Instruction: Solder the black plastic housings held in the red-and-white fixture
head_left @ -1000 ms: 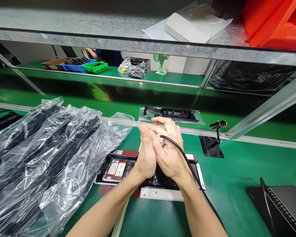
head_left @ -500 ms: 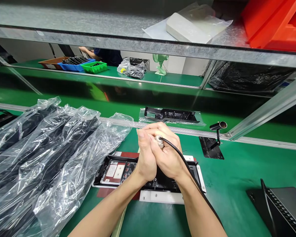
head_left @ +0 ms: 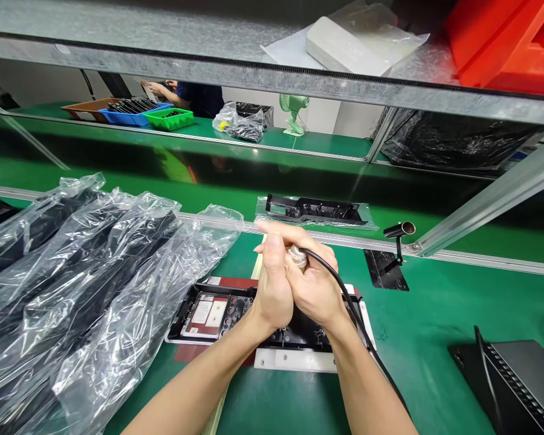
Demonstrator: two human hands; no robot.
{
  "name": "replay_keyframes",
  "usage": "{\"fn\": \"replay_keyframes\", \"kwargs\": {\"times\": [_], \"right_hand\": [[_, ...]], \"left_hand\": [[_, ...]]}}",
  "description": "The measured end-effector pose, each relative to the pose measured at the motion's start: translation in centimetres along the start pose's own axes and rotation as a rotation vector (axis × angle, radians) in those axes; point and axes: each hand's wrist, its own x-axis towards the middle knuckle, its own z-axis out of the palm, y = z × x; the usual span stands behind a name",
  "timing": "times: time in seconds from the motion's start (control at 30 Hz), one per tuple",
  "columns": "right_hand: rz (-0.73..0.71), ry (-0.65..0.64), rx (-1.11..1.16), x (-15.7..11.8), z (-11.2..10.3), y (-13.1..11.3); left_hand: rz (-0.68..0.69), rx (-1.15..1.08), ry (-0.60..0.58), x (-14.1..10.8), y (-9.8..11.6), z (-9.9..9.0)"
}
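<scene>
My right hand is wrapped around a corded hand tool; only its whitish rear end and black cable show. My left hand is closed against the right one around the same tool, thumb upward. The tool's working tip is hidden by my hands. Beneath them lies a long black plastic housing in a fixture with white blocks and a dark red base. My hands cover the middle of the housing.
Bagged black parts fill the left. Behind my hands lies another black housing on plastic film. A small tube holder and a black stand are at right. A metal shelf crosses above; a person's arm shows beyond.
My hands have shifted slightly to the right, and the left thumb stands more upright. The tool stays in their grip. The view has moved slightly; across the way, the other person's hands have moved.
</scene>
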Motion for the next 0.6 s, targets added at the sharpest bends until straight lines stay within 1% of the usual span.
{"fn": "replay_keyframes", "kwargs": {"times": [0.13,0.3,0.47,0.6], "right_hand": [[0.002,-0.048,-0.085,-0.2,-0.2,0.3],[-0.02,-0.04,-0.093,-0.5,-0.2,0.2],[-0.043,-0.031,-0.115,-0.4,0.2,-0.2],[-0.044,-0.021,-0.126,-0.3,0.5,-0.2]], "left_hand": [[0.068,0.086,-0.015,-0.2,0.3,-0.2],[0.124,0.155,-0.019,-0.5,0.1,-0.4],[0.089,0.159,0.001,-0.7,-0.1,-0.9],[0.069,0.181,0.069,-0.8,-0.2,-1.2]]}}
